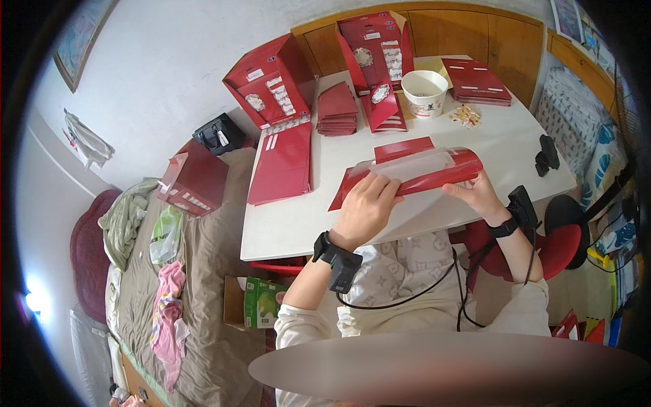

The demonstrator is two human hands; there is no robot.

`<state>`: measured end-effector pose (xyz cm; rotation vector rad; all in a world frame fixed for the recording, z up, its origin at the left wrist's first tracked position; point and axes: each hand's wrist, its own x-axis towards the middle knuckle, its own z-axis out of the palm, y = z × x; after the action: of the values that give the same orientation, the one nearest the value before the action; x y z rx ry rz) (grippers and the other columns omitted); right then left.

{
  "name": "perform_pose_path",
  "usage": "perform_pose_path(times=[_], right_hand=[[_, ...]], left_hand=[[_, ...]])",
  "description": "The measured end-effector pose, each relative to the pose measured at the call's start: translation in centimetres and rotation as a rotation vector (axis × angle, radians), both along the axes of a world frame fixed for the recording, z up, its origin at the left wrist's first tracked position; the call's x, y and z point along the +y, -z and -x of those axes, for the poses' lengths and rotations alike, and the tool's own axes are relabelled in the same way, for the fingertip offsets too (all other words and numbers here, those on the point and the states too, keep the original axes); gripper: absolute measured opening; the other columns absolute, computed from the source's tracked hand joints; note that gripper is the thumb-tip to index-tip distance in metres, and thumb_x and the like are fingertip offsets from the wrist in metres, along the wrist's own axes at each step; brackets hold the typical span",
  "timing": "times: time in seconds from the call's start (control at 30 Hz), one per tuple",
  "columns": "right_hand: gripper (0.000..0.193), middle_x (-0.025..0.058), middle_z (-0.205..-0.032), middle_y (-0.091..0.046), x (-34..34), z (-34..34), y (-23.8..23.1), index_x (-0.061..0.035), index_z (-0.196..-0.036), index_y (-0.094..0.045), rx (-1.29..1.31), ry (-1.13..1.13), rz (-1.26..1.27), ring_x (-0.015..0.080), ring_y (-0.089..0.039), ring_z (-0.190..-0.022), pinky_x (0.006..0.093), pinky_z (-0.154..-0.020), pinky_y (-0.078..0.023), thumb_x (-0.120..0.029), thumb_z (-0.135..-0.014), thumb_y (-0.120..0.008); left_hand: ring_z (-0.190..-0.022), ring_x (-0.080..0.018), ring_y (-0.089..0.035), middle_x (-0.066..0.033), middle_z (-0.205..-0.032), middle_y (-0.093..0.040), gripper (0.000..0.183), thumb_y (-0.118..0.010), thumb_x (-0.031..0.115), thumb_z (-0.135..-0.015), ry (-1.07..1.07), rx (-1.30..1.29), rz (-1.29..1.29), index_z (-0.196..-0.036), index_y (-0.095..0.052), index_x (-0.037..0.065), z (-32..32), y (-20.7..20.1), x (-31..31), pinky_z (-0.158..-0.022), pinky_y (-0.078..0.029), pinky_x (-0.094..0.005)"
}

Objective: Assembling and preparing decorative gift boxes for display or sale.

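Note:
A glossy red cardboard sheet (441, 178) with a pale inner face is bent into a curve above the near edge of the white table. My left hand (369, 207) holds its left part, fingers bent over it and pressed together. At the right end, my right hand (478, 197) grips the curled edge, thumb in front and fingers mostly hidden behind. Beneath and beyond the sheet, another flat red cardboard piece (403, 148) shows. Both wrists wear black bands with small devices and cables.
On the white table (325, 230) are flat red cardboard sheets (279, 166), a stack of red pieces (337, 112), two standing red boxes (268, 85), a white paper tub (425, 91), a pile of small scraps (466, 117) and a red stack (476, 83). A bed (217, 271) stands left.

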<state>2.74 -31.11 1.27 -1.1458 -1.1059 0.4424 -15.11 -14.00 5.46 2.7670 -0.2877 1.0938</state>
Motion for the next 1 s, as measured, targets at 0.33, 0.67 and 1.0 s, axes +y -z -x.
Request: perform_pose_path(times=[0.33, 0.67, 1.0], right_hand=[[0.027, 0.0023, -0.100, -0.060, -0.8, -0.9, 0.5, -0.0029, -0.096, -0.060, -0.172, 0.292, 0.075, 0.0103, -0.051, -0.100, 0.0282, -0.089, -0.038, -0.011, -0.074, -0.073], [0.026, 0.0038, -0.088, -0.058, 0.1, 0.6, -4.5, -0.0051, -0.092, -0.064, -1.310, 0.591, -0.135, 0.0208, -0.054, -0.083, 0.0328, -0.077, -0.044, -0.010, -0.067, -0.069], [0.015, 0.0016, -0.076, -0.057, 2.0, 1.8, -2.8, -0.0056, -0.079, -0.063, -1.427, 0.677, -0.200, 0.0177, -0.056, -0.074, 0.0297, -0.063, -0.048, -0.009, -0.064, -0.062]], left_hand=[[-0.071, -0.0247, -0.058, -0.0074, -0.079, -0.059, 0.018, -0.066, 0.008, -0.073, -0.094, -0.038, -0.020, -0.089, -0.060, 0.003, 0.0, 0.0, 0.3, -0.062, -0.047, -0.0338], [-0.065, -0.0256, -0.061, -0.0086, -0.074, -0.063, 0.010, -0.064, 0.009, -0.075, -0.181, 0.011, 0.018, -0.083, -0.061, 0.005, -0.5, 0.3, 0.0, -0.055, -0.047, -0.0333], [-0.058, -0.0229, -0.059, -0.0072, -0.065, -0.057, 0.004, -0.057, 0.007, -0.077, -0.129, -0.140, -0.061, -0.079, -0.056, 0.005, -0.9, 1.1, -0.1, -0.054, -0.048, -0.0326]])
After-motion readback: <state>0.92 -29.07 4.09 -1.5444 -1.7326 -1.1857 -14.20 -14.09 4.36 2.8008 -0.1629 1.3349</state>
